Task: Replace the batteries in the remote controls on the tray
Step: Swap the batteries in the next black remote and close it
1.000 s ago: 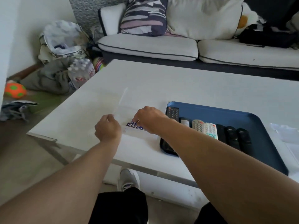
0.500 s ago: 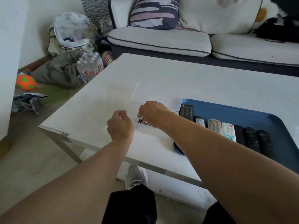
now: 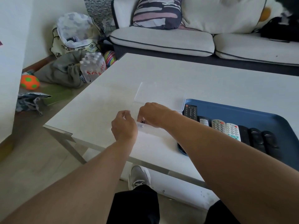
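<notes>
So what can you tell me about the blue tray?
The blue tray looks like smooth plastic, with rounded corners and a raised rim. It lies flat on the white table, near the table's front edge and to the right of the clear box. A row of remotes lies side by side in it, some dark, some pale grey or white. The person's right forearm hides its near part. Neither hand touches it.

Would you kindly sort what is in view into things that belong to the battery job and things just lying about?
Job: blue tray; remote controls; clear battery box; its lid; batteries; right hand; left hand.

Lying about: sofa; striped cushion; orange ball; water bottle pack.
</notes>
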`<state>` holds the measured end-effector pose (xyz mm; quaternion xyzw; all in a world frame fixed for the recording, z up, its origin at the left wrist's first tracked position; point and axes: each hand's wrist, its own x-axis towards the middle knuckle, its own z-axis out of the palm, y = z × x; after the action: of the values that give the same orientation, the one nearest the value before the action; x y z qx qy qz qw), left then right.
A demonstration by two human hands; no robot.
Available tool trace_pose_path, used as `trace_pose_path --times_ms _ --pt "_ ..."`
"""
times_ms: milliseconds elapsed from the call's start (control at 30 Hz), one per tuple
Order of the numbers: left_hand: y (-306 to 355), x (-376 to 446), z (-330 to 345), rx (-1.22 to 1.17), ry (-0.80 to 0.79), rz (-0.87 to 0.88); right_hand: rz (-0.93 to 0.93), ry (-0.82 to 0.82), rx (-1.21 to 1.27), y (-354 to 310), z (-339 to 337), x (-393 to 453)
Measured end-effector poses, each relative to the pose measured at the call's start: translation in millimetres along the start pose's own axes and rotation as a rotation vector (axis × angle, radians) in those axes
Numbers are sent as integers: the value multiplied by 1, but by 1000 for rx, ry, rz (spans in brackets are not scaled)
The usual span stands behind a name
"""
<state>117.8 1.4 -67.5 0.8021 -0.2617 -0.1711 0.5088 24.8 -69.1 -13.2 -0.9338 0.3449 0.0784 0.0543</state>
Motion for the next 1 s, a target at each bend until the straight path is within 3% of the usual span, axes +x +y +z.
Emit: trace_pose_path --times_ms 433,700,767,867,1000 --pt "-1 -2 -1 -14 -17 16 -36 -113 -56 -9 -10 5" --pt "6 -1 -5 -95 29 -68 -149 149 -168 -4 -30 -15" --pt "8 -1 -3 -124 82 -101 -93 231 3 7 -41 -30" --pt "16 -8 -4 -94 178 -37 74 334 493 34 -53 -62" --pt "35 -21 -2 -107 222 251 294 440 1582 66 -55 -123"
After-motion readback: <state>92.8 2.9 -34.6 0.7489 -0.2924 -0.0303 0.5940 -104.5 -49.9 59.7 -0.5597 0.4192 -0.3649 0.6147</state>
